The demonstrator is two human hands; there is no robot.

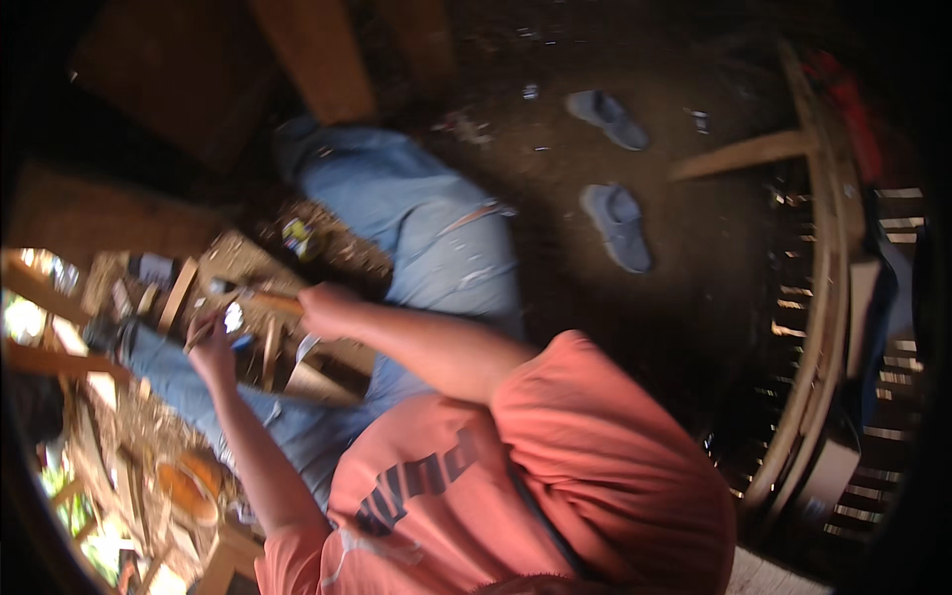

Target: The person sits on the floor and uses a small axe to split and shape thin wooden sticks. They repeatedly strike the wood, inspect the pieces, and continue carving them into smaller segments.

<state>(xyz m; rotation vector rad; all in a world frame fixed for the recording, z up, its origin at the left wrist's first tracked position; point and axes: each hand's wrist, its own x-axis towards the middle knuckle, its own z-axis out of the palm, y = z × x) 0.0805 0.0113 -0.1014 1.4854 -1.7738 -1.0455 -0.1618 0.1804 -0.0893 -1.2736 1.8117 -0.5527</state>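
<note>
My right hand (325,310) is closed around the wooden handle of a hammer (273,300). The hammer's dark head (222,286) points left, above my left hand. With my left hand (211,347) closed, I grip a thin, stick-like piece (195,338) whose kind is too blurred to make out. Both hands are between my spread legs in blue jeans (451,248). Below them lie wood pieces (272,352) and a wooden board (238,260). A small bright blue thing (241,341) is close to my left hand.
Wood scraps and shavings (109,436) cover the ground at left, around an orange round container (188,488). A yellowish can-like thing (297,236) is by my right leg. Two grey slip-on shoes (617,228) lie on the dark floor. A curved wooden frame (821,278) stands at right.
</note>
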